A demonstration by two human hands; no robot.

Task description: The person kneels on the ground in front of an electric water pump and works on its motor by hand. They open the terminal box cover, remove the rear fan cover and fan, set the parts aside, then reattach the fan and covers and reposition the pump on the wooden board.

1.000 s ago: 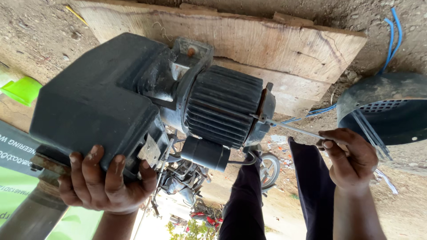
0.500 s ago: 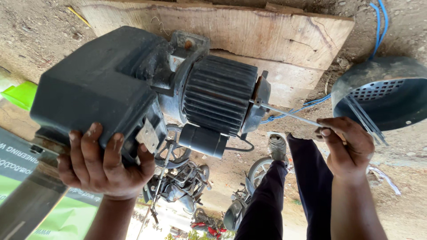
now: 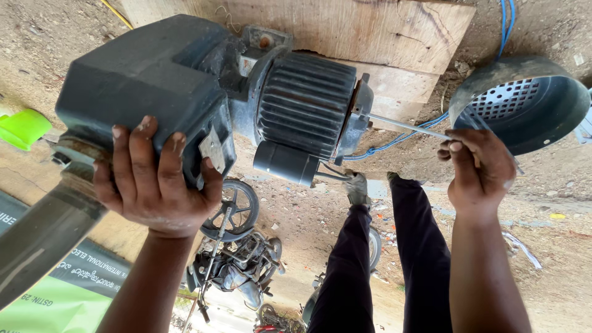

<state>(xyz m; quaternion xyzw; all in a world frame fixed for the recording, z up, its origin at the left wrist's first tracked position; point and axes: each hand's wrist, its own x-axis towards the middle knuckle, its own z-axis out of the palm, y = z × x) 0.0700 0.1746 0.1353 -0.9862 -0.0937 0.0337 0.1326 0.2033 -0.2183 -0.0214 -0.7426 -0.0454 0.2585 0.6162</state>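
left hand (image 3: 154,185) — grip clamped on motor (image 3: 203,92) housing, left-centre on plank (image 3: 370,31) | right hand (image 3: 478,169) — grip closed around rod (image 3: 401,126) at motor's right end | fan cover (image 3: 524,102) far right

— What have I got hold of?
— A dark grey electric motor (image 3: 203,105) lying on its side, boxy housing left, ribbed body right, and a thin metal rod (image 3: 407,127) entering its right end.

Single head-worn view, image inverted; looked close onto electric motor (image 3: 246,105) and both hands, dirt ground (image 3: 542,191) behind.
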